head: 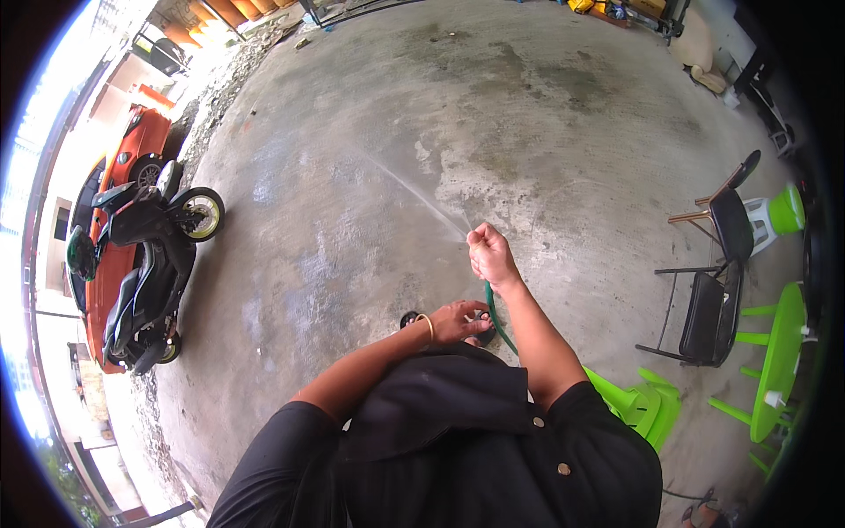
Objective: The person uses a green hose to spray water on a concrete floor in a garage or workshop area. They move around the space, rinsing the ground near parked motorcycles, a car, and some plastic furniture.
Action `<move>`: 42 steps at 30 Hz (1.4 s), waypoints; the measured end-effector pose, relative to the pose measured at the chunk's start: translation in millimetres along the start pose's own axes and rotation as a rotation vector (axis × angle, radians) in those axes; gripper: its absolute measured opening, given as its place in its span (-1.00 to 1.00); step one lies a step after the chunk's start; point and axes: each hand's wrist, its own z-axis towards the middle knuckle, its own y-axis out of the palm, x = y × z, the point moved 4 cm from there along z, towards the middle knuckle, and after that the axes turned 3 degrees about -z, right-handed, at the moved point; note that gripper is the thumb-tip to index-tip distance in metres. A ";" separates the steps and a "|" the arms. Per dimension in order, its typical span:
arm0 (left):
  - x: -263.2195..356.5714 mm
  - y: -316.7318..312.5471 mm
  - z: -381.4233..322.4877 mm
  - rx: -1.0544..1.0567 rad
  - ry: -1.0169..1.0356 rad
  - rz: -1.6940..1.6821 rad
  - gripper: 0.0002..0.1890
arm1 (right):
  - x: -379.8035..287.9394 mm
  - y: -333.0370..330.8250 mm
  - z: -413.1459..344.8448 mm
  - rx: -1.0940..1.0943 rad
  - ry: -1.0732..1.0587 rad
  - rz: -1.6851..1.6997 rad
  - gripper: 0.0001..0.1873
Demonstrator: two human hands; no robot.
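My right hand is wrapped around the end of a green garden hose. From the fist a thin fan of water sprays forward and to the left over the concrete floor. Below it, my left hand wears a gold-coloured bangle at the wrist. Its fingers are apart, with the fingertips close beside the hose; whether they touch it is unclear. The hose runs back under my right forearm and out of sight. Parts of my feet in dark footwear show beneath the left hand.
At left a black scooter stands before an orange car. On the right are black folding chairs, a bright green plastic table and a green plastic chair. A sandalled foot shows at the lower right.
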 end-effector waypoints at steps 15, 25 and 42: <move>-66.4 95.1 -15.9 -0.100 0.142 -0.175 -0.66 | 50.8 13.9 -139.6 0.853 -0.137 -0.425 -0.72; -56.4 159.6 -115.8 -0.259 -0.042 -0.534 -0.70 | 89.1 68.3 -257.3 0.720 0.026 -0.853 -0.75; -251.0 55.1 -322.5 0.279 -0.484 0.347 -0.45 | 74.7 -83.1 -431.9 1.240 -0.161 -0.171 -0.88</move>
